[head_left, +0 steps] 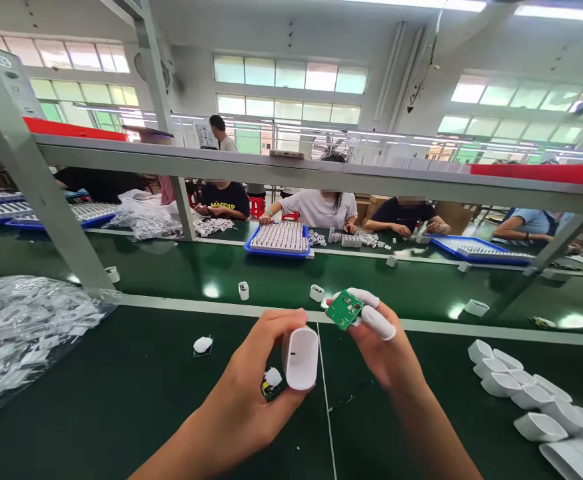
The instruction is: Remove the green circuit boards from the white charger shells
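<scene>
My left hand (251, 387) is closed around a hollow white plastic housing (302, 360), its open end facing me. In the crook of that hand shows a small part with a white disc and a yellow piece (272, 383); I cannot tell whether it is held or lies on the bench. My right hand (386, 347), with white finger cots on some fingers, pinches a green circuit board (344, 310) just right of the housing, apart from it. A similar small part with a white pad (202, 345) lies on the green bench to the left.
Several white housings (534, 393) stand grouped at the right. A clear bag of white parts (26, 333) lies at the left. Beyond a pale strip, single housings (244, 291) sit on a green belt (171, 270). Co-workers sit opposite by a blue tray (277, 252); a metal shelf frame (251, 162) crosses above.
</scene>
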A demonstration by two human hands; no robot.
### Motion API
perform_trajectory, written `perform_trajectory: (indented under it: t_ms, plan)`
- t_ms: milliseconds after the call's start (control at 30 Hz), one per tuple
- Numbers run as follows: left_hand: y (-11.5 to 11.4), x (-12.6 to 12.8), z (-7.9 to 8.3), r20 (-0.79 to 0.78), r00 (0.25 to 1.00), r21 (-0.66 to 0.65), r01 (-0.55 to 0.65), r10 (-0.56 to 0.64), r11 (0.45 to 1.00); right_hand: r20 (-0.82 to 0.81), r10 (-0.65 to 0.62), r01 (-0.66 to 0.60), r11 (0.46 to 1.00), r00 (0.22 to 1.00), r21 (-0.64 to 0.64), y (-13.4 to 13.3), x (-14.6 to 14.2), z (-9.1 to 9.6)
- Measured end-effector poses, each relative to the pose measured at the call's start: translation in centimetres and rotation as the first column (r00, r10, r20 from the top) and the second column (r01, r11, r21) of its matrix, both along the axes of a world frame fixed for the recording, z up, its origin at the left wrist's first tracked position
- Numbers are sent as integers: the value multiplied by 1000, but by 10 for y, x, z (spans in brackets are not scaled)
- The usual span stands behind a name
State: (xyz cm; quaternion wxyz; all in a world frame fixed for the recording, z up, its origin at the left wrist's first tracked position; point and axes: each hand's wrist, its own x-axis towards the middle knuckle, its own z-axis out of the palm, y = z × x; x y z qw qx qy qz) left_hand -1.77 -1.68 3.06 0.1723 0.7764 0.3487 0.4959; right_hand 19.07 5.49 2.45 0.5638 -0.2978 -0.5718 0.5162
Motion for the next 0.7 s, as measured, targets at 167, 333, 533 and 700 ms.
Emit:
perform_trajectory:
  t_ms: [167,333,533,700]
  plan:
    - [-1,6,-8,43,998,94,41,-45,995,-40,-26,40,925,999,379,-54,2,17]
    - [-2,11,-10,67,997,183,31,-44,983,112,-281,147,756,953,638,-80,-6,7]
    - [-6,12,-11,68,996,222,48,-64,974,226,-328,107,749,917,654,-73,-16,-6]
    - [-11,10,-11,61,997,239,31,-47,971,200,-346,80,650,917,755,-69,-23,-20]
